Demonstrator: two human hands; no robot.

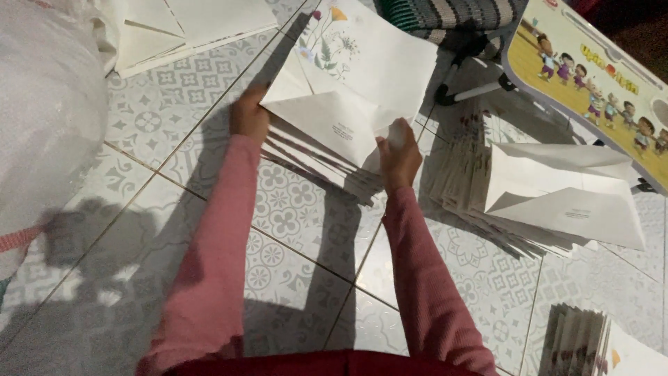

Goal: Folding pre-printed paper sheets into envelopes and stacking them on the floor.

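Between your two sets of fingers sits a white paper envelope with a floral print on its open flap (348,90), held over the grey patterned floor tiles (278,216). Your left hand (249,115) grips its left edge, fingers closed on the paper; your right hand (398,154) pinches the lower right corner, fingers closed on it too. Just under both sets of fingers lies a fanned stack of the same white envelopes (327,174), flat on the floor, and the held one rests at the top of it.

Judging by how things lie, the sorting looks partway along: a second fanned stack of white envelopes (550,202) is laid out to the right of your right fingers, a third, smaller bundle of envelopes standing on edge (577,341) shows near the bottom right corner, and a loose pile of white paper sheets (188,28) waits beyond your left fingers, top left. That makes one envelope in hand, three stacks and one loose pile; the envelopes within each stack are too many and too overlapped to count.

Beyond your right fingers stands a small fold-out counter with a colourful cartoon top (591,76), and a large white plastic sack (49,104) lies well left of your left fingers.
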